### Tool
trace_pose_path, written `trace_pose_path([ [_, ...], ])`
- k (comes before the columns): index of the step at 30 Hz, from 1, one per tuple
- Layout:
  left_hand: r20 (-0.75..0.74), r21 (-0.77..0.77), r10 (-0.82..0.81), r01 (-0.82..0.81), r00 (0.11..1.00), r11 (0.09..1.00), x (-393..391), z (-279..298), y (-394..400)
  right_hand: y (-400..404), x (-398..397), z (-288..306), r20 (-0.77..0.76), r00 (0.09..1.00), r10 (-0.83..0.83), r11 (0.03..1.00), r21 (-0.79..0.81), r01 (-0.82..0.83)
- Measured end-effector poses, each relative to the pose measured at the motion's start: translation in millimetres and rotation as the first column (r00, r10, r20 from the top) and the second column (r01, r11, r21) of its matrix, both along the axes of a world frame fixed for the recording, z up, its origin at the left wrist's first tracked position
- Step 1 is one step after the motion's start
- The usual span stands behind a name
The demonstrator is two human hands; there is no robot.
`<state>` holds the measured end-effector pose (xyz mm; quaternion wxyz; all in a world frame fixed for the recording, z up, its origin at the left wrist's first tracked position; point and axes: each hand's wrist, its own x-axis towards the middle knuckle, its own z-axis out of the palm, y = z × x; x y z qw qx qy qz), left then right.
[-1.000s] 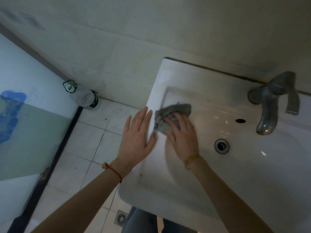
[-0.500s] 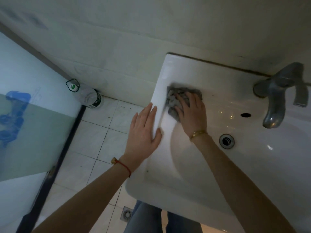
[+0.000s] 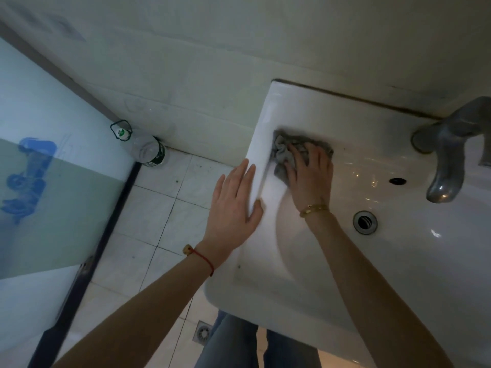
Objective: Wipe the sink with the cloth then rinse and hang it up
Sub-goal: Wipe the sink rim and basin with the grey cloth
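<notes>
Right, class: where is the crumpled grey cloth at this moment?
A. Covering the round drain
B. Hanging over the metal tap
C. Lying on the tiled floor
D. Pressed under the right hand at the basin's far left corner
D: the right hand presses the crumpled grey cloth into the far left corner of the white ceramic sink, away from the round drain.

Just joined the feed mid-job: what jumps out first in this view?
The right hand presses a crumpled grey cloth into the far left corner of the white sink, while the left hand lies flat on the sink's left rim. To the right, a grey metal faucet hangs over the basin above the drain. On the tiled floor at left, a plastic bottle stands in the corner by the wall.
</notes>
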<state>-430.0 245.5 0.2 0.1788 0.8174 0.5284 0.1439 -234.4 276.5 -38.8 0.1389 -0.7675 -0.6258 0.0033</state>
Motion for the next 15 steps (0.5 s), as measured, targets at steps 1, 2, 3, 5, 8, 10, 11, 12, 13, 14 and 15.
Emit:
trace_pose_path([
  [1,-0.004,-0.005,0.000,0.000,1.000,1.000,0,0,0,-2,-7,0,-0.019,0.999,-0.031,0.999,-0.012,0.031],
  [2,-0.005,-0.011,0.000,0.000,1.000,1.000,-1,-1,-1,-9,-15,0,-0.033,0.999,-0.018,1.000,-0.022,0.017],
  [3,-0.005,-0.012,0.000,0.000,1.000,1.000,-1,-2,-1,-20,-23,1,-0.045,0.999,0.030,0.999,-0.015,-0.031],
  [5,-0.015,-0.015,-0.010,0.009,1.000,1.000,-2,-3,-1,-46,-33,3,-0.099,0.985,0.142,0.990,0.007,-0.142],
  [8,-0.022,0.005,-0.010,0.010,1.000,1.000,2,-1,2,-63,-24,16,-0.270,0.942,0.201,0.979,0.044,-0.197],
  [10,-0.022,0.028,-0.025,0.025,0.999,0.999,8,2,9,-53,-7,33,-0.415,0.904,0.098,0.993,0.102,-0.061],
  [11,-0.024,0.034,-0.024,0.025,0.999,0.999,11,3,14,-42,2,43,-0.423,0.904,0.064,0.987,0.159,0.005],
  [12,-0.027,0.036,-0.015,0.016,1.000,0.999,16,4,20,-27,11,53,-0.367,0.929,0.045,0.975,0.219,0.039],
  [13,-0.030,0.037,-0.003,0.004,1.000,0.999,21,4,26,-10,20,61,-0.264,0.964,0.041,0.964,0.265,0.032],
  [14,-0.029,0.034,0.012,-0.011,0.999,0.999,27,4,32,9,26,66,-0.140,0.989,0.045,0.961,0.276,-0.005],
  [15,-0.026,0.030,0.029,-0.028,0.999,0.999,32,5,37,29,31,66,-0.026,0.997,0.066,0.964,0.260,-0.057],
])
